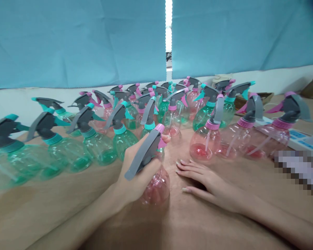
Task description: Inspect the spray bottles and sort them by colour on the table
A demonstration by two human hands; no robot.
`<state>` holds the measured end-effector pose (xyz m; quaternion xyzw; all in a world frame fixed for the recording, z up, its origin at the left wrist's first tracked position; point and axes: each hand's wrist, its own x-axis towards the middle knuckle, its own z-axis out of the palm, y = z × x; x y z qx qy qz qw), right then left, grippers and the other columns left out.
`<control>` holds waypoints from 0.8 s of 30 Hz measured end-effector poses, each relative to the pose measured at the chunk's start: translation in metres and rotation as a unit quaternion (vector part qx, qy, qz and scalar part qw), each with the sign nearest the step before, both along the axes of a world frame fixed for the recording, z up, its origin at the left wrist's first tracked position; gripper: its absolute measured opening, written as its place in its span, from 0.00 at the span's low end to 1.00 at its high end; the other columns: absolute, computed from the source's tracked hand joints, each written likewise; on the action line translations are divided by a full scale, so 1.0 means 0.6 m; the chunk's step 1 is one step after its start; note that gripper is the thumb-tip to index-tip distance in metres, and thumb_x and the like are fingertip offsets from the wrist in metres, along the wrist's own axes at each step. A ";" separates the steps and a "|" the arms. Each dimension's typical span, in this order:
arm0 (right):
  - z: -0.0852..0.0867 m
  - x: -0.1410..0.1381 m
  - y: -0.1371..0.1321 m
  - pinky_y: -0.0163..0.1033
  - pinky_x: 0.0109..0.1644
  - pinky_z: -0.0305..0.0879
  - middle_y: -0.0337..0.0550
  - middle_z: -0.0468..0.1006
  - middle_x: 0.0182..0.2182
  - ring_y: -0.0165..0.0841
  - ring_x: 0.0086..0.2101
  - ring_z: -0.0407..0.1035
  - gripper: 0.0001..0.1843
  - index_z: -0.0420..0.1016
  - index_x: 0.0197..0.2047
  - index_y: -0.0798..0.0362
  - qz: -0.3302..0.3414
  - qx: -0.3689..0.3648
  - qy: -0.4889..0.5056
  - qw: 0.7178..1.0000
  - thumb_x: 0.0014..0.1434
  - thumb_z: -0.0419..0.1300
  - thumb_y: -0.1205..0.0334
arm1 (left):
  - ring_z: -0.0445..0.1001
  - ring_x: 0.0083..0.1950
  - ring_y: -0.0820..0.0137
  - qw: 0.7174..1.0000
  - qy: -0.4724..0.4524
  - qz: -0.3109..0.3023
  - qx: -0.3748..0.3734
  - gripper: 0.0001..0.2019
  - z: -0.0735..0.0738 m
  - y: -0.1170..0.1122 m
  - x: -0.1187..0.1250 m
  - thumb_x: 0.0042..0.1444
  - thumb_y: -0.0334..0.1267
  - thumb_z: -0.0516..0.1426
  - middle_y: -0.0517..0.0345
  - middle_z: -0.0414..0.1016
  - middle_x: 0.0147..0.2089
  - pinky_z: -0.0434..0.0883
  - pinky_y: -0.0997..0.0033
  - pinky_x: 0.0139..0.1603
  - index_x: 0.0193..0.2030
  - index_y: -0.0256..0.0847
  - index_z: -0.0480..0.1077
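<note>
My left fingers (150, 174) curl inward in a grip; to their right, my right hand (214, 185) lies palm-down, fingers (194, 174) loosely spread.

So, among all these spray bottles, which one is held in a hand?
The pink-tinted bottle at the front centre: the left hand grips it near its grey spray head. The other bottles are not in a hand.

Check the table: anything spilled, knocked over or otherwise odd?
Nothing stands out: none of the visible green bottles or pink bottles lies toppled, and the table shows no spill. A pixelated patch at right hides what's there.
</note>
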<state>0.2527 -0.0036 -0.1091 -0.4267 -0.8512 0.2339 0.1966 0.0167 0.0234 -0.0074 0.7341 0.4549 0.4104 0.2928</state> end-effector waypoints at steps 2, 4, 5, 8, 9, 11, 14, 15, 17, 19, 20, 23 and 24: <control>-0.001 0.000 0.000 0.54 0.70 0.47 0.41 0.62 0.65 0.40 0.65 0.53 0.28 0.62 0.66 0.46 0.002 0.001 0.001 1.000 0.66 0.54 0.46 | 0.62 0.25 0.73 1.000 -0.004 -0.013 0.003 0.03 0.004 0.000 0.003 0.47 0.31 0.53 0.66 0.60 0.25 0.67 0.72 0.28 0.27 0.43 0.63; -0.001 0.000 0.001 0.54 0.70 0.47 0.41 0.62 0.66 0.40 0.66 0.52 0.28 0.62 0.66 0.46 0.003 0.001 -0.003 1.000 0.66 0.54 0.46 | 0.61 0.25 0.73 1.000 -0.005 -0.016 0.008 0.03 0.007 0.001 0.005 0.46 0.32 0.53 0.66 0.59 0.25 0.66 0.72 0.28 0.26 0.43 0.62; -0.001 0.001 0.001 0.53 0.70 0.46 0.40 0.62 0.66 0.40 0.66 0.52 0.28 0.62 0.66 0.46 0.003 0.000 -0.006 1.000 0.66 0.54 0.46 | 0.61 0.25 0.73 1.000 -0.005 -0.011 0.007 0.02 0.007 0.001 0.005 0.46 0.32 0.53 0.66 0.59 0.25 0.66 0.72 0.28 0.26 0.43 0.62; 0.000 0.000 0.001 0.53 0.71 0.46 0.40 0.62 0.66 0.39 0.66 0.52 0.28 0.62 0.66 0.45 0.002 0.000 -0.007 1.000 0.66 0.54 0.46 | 0.62 0.26 0.72 1.000 -0.001 -0.006 -0.003 0.02 0.007 0.001 0.005 0.47 0.33 0.53 0.65 0.60 0.25 0.66 0.72 0.28 0.27 0.43 0.63; 0.000 0.000 0.001 0.53 0.70 0.46 0.40 0.62 0.66 0.39 0.66 0.52 0.28 0.62 0.66 0.45 0.002 0.000 -0.004 1.000 0.66 0.54 0.46 | 0.62 0.26 0.72 1.000 0.000 -0.007 -0.007 0.01 0.007 0.001 0.004 0.47 0.33 0.53 0.65 0.61 0.25 0.66 0.72 0.29 0.27 0.43 0.64; -0.001 0.000 0.001 0.53 0.70 0.46 0.40 0.62 0.66 0.39 0.66 0.52 0.28 0.62 0.66 0.45 0.002 0.001 0.000 1.000 0.66 0.54 0.46 | 0.63 0.28 0.71 1.000 0.004 -0.010 -0.012 0.02 0.007 0.001 0.001 0.47 0.34 0.53 0.64 0.62 0.26 0.67 0.72 0.30 0.28 0.42 0.66; -0.002 0.000 0.001 0.53 0.70 0.46 0.40 0.62 0.66 0.39 0.66 0.53 0.28 0.62 0.66 0.45 0.002 0.000 -0.002 1.000 0.66 0.54 0.46 | 0.66 0.31 0.70 1.000 0.012 -0.021 -0.018 0.07 0.007 0.003 -0.004 0.48 0.34 0.53 0.62 0.67 0.28 0.69 0.70 0.33 0.34 0.41 0.71; -0.003 0.001 0.001 0.53 0.70 0.46 0.40 0.62 0.66 0.39 0.66 0.53 0.28 0.62 0.66 0.45 0.001 0.000 -0.002 1.000 0.66 0.54 0.46 | 0.66 0.31 0.70 0.999 0.013 -0.034 -0.018 0.09 0.007 0.004 -0.005 0.48 0.34 0.53 0.62 0.68 0.29 0.70 0.70 0.34 0.36 0.40 0.72; -0.005 0.001 0.001 0.53 0.70 0.46 0.39 0.62 0.66 0.39 0.66 0.52 0.28 0.62 0.66 0.44 0.001 -0.001 0.001 1.000 0.66 0.54 0.47 | 0.65 0.29 0.71 0.998 0.008 -0.066 -0.010 0.11 0.007 0.005 -0.007 0.48 0.34 0.53 0.62 0.69 0.29 0.70 0.70 0.33 0.37 0.40 0.73; -0.006 0.002 0.001 0.53 0.70 0.46 0.39 0.62 0.66 0.39 0.66 0.52 0.28 0.62 0.66 0.44 0.002 0.000 0.007 1.000 0.66 0.55 0.47 | 0.64 0.26 0.73 0.996 0.000 -0.086 -0.001 0.11 0.008 0.006 -0.008 0.47 0.33 0.52 0.64 0.68 0.27 0.68 0.71 0.30 0.37 0.40 0.73; -0.006 0.003 0.001 0.53 0.70 0.46 0.39 0.62 0.66 0.40 0.66 0.52 0.28 0.62 0.66 0.44 0.003 0.000 0.008 1.000 0.66 0.55 0.47 | 0.63 0.24 0.74 0.996 -0.003 -0.088 0.001 0.11 0.008 0.006 -0.007 0.46 0.33 0.52 0.64 0.68 0.26 0.67 0.73 0.28 0.36 0.40 0.72; -0.005 0.003 0.001 0.53 0.70 0.46 0.40 0.62 0.66 0.39 0.66 0.52 0.28 0.61 0.67 0.44 0.005 -0.001 0.011 1.000 0.66 0.55 0.47 | 0.60 0.19 0.77 0.997 -0.006 -0.076 0.006 0.07 0.010 0.006 -0.005 0.45 0.34 0.52 0.65 0.67 0.24 0.61 0.76 0.20 0.31 0.40 0.69; -0.004 0.003 0.001 0.53 0.70 0.46 0.40 0.62 0.66 0.39 0.66 0.52 0.28 0.61 0.67 0.44 0.006 -0.002 0.010 1.000 0.66 0.55 0.47 | 0.59 0.19 0.77 0.997 -0.007 -0.076 0.011 0.06 0.010 0.006 -0.004 0.45 0.34 0.52 0.65 0.67 0.24 0.60 0.76 0.20 0.29 0.40 0.69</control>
